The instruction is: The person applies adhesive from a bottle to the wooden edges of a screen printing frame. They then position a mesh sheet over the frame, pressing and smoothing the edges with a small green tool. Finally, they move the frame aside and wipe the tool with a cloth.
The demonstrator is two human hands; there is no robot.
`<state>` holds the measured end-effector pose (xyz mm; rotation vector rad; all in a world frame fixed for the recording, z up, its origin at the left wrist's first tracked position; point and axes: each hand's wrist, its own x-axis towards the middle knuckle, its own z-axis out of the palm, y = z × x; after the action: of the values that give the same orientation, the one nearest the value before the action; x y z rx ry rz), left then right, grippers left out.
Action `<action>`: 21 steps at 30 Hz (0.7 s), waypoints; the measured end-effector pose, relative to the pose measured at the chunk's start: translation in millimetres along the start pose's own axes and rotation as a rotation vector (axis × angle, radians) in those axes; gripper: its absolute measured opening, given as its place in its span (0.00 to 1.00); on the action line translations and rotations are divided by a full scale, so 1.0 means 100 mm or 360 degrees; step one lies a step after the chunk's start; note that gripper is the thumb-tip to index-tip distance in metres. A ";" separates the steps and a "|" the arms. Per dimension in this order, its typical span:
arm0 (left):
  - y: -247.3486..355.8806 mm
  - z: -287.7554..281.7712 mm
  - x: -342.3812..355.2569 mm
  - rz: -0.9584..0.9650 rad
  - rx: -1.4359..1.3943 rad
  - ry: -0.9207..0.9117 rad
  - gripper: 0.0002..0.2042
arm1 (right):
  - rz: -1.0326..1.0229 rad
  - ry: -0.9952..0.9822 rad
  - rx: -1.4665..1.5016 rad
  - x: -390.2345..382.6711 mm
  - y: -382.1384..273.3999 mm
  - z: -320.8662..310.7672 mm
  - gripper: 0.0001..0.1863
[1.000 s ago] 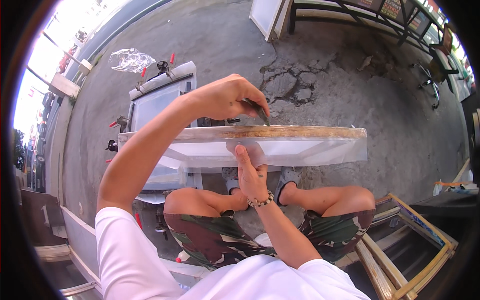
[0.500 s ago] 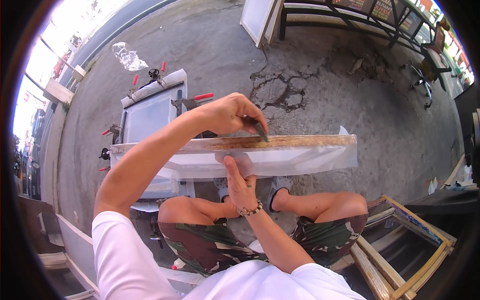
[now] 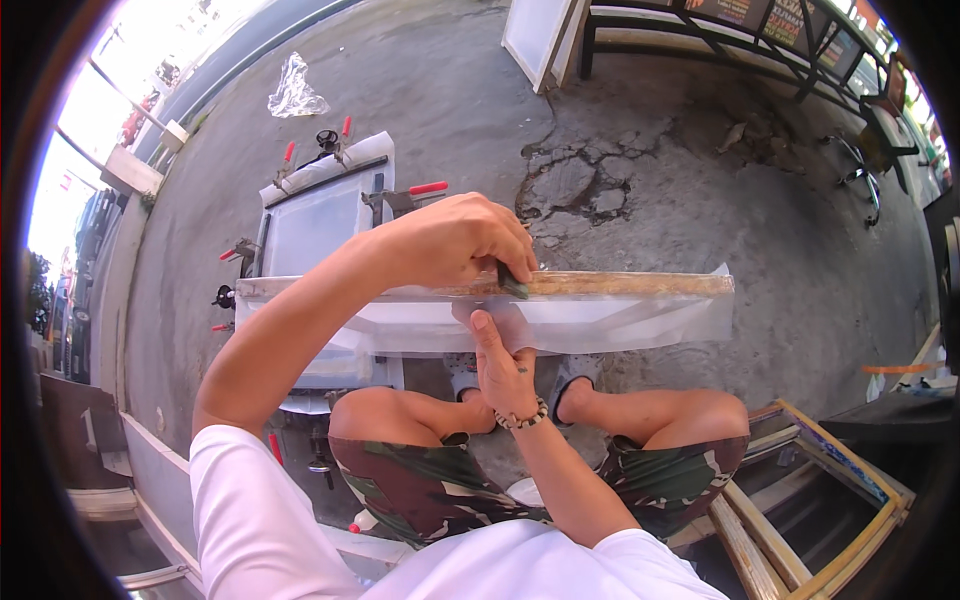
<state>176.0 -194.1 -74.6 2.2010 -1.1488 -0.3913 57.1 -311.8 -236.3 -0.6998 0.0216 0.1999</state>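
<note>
Tight work there: the left hand [image 3: 468, 240] was pinched closed on a small dark flat piece [image 3: 513, 283], right at the top edge of the sheet-covered wooden frame [image 3: 630, 285]! Just nearer, the right hand [image 3: 506, 378] sat half-curled, thumb before the translucent sheet [image 3: 610, 322], fingers showing through, grip impossible to tell.

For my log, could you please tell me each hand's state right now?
Left hand: closed, holding a small dark piece.
Right hand: holding the wooden frame, fingers behind its translucent sheet.
</note>
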 end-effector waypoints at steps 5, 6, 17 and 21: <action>0.21 -0.10 -0.77 0.0000 0.0569 0.0175 0.21 | 0.0038 -0.0010 0.0000 0.01 0.03 -0.02 0.10; 0.25 -0.14 -0.86 -0.0071 0.0607 0.0100 0.20 | 0.0027 0.0042 0.0015 0.00 0.02 -0.02 0.09; 0.20 -0.32 -0.65 -0.0291 0.0196 0.0399 0.19 | -0.0046 -0.0017 0.0041 -0.12 0.05 0.47 0.12; 0.18 -0.15 -0.36 -0.0333 0.0091 0.0314 0.17 | 0.0125 0.0160 0.0056 -0.01 0.16 0.69 0.14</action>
<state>151.3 -166.6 -52.8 2.3586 -0.8383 -0.2231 49.5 -255.8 -194.0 -0.6742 0.1486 0.2387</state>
